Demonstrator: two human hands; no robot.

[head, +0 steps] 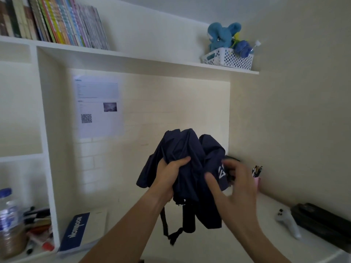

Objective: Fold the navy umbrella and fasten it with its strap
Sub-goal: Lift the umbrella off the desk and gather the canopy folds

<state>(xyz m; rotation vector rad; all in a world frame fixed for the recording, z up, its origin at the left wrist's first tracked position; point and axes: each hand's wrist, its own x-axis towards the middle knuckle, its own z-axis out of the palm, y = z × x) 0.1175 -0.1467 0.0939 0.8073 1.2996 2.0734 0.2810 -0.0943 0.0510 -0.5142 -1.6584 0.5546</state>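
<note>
The navy umbrella [185, 158] is collapsed and held upright above the desk, its fabric loose and bunched, tip end up. Its black handle [189, 218] points down, with a dark wrist loop [168, 227] dangling beside it. My left hand [169, 176] is clenched around the bunched fabric at the middle of the canopy. My right hand [232, 184] is blurred, its fingers spread against the right-hand flap, which carries white lettering [221, 172]. I cannot make out the fastening strap.
The white desk [247, 242] carries a blue-and-white booklet [79, 229], a white controller [288, 221], a black case [322, 223] and a pink pen cup [256, 180]. A shelf unit with a bottle [8, 207] and markers stands left. Books and a basket sit overhead.
</note>
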